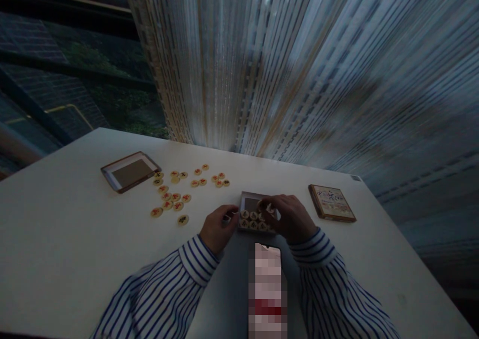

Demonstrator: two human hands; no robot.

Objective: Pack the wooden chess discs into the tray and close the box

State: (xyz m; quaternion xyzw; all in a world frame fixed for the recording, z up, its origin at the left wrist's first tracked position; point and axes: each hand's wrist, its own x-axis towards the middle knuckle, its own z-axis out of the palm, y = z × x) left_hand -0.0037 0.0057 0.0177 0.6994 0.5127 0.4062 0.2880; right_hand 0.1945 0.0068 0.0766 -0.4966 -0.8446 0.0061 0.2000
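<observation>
Right hand [294,219] over the box [250,204], fingers pinched on a pale round piece [261,204]! Left hand [219,229] curls at the box's left edge; whether it grips, I can't tell. The box sits mid-surface [112,239], shallow, brown-floored, dark-charactered discs [253,215] lining its near side.

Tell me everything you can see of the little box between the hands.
The box is shallow, rectangular and open-topped, with pale walls and a grey-brown floor; it may be cardboard. It lies flat on the white table, beyond the phone. Round pale pieces with dark characters line its near part in rows, leaving floor bare behind. The right hand is over its right side; the left hand is at its left edge, contact unclear.
</observation>
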